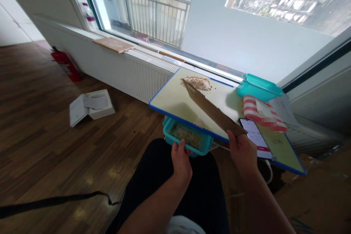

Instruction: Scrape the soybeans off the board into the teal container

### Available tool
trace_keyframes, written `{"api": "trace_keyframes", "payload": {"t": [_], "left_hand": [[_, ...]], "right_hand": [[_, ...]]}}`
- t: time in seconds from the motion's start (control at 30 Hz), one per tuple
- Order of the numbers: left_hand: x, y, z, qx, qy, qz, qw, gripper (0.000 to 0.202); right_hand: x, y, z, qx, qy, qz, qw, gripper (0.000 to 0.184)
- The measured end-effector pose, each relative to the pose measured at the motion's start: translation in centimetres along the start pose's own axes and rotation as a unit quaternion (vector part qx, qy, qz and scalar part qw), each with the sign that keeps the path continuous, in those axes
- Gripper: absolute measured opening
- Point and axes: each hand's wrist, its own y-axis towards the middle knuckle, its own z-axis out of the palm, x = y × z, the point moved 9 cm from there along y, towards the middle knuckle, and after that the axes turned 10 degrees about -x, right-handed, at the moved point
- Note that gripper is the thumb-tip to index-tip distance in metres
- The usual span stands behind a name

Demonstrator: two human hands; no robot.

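My right hand [242,151] grips one end of a long brown cardboard strip [211,111], which slants over the table. The strip's far end touches a pile of white and orange-brown grains [199,83] near the window side. Below the table's front edge, my left hand [181,157] holds the near rim of a turquoise plastic tray [204,150], thumb on top and fingers curled under. Grainy yellowish and whitish stuff [188,135] lies in the tray. A few pale crumbs [199,122] sit at the table edge above it.
On the yellow table [171,100] with blue edging are a phone [256,139], a red-and-white striped cloth item [263,111] and another turquoise container [259,87]. A radiator [148,76] runs under the window. An open white box [100,106] and a fire extinguisher [66,66] stand on the floor.
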Motion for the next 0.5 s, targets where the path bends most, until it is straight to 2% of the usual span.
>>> {"api": "trace_keyframes", "payload": {"t": [0.17,0.27,0.4,0.5], "left_hand": [[0.1,0.0,0.2,0.000,0.007,-0.001,1.000,0.022],[0.3,0.0,0.1,-0.007,0.003,-0.011,1.000,0.022],[0.6,0.4,-0.2,-0.016,0.018,-0.015,1.000,0.025],[0.9,0.8,-0.6,-0.024,0.036,-0.015,0.999,0.024]], "right_hand": [[-1.3,3.0,2.4,0.010,0.028,0.029,0.999,0.044],[-1.1,5.2,4.5,0.037,0.118,0.060,0.990,0.042],[-0.1,7.2,9.0,0.106,0.275,0.101,0.950,0.039],[0.5,7.9,12.1,0.144,0.388,0.118,0.903,0.037]]}}
